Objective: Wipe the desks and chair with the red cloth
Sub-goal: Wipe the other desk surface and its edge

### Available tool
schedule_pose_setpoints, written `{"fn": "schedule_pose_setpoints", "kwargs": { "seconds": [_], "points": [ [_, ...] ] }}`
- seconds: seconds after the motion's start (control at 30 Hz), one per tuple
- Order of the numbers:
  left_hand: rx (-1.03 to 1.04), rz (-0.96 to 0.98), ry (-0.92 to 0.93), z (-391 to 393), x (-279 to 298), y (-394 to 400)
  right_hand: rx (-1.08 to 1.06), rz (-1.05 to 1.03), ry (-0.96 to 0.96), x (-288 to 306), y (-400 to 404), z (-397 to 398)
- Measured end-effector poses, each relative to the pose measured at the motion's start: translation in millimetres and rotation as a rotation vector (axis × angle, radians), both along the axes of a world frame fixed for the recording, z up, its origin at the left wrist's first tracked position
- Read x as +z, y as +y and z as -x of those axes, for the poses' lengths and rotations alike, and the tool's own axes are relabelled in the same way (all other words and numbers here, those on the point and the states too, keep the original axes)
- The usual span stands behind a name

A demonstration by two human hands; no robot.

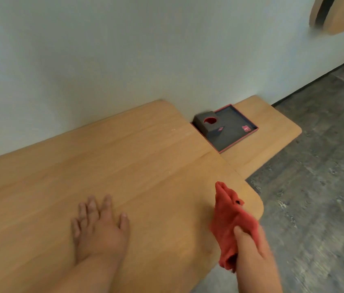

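A light wooden desk (107, 161) fills the lower left and runs along a white wall. My left hand (101, 227) lies flat on its top, palm down, fingers spread and holding nothing. My right hand (251, 248) grips the red cloth (228, 216) near the desk's rounded front right corner. The cloth stands up from my fist, bunched, with its upper end over the desk's edge. A second, lower wooden desk (272, 132) adjoins the first at the far right.
A dark tray with a red rim (233, 129) sits on the lower desk against the wall, with a small grey box with a red hole (208, 123) in it. Grey stone-look floor (315, 187) lies to the right. A wooden piece (336, 15) hangs at the top right.
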State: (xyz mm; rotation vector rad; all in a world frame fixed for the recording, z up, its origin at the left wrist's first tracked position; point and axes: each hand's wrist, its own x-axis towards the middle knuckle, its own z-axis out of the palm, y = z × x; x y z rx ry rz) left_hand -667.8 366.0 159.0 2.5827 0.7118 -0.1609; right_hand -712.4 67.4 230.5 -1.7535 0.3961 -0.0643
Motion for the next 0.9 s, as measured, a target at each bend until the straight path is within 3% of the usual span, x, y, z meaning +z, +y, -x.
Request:
{"fn": "schedule_pose_setpoints", "kwargs": {
  "seconds": [0.07, 0.17, 0.23, 0.3, 0.4, 0.47, 0.9],
  "points": [
    [-0.018, -0.078, 0.014, 4.2, -3.8, 0.0, 0.192, 0.357, -0.001, 0.6, 43.8, -20.6],
    [0.005, -0.186, 0.033, 11.9, -6.0, -3.4, 0.442, 0.681, 0.293, -22.8, 80.8, -42.2],
    [0.024, -0.198, 0.040, 13.9, -7.8, -3.6, 0.434, 0.679, 0.379, -30.4, 96.7, -51.8],
    [0.034, -0.226, 0.096, 16.5, -6.0, -5.1, 0.321, 0.666, 0.281, -38.1, 106.0, -57.3],
    [0.030, -0.246, 0.128, 17.2, -4.2, -8.6, 0.301, 0.937, 0.212, -47.7, 93.1, -78.5],
    [0.033, -0.250, 0.131, 17.5, -3.6, -10.2, 0.342, 1.042, 0.263, -59.8, 87.2, -86.2],
    [-0.013, -0.245, 0.164, 18.0, -5.9, -7.7, 0.364, 1.131, 0.249, -77.0, 132.4, -150.6]
  ]
}}
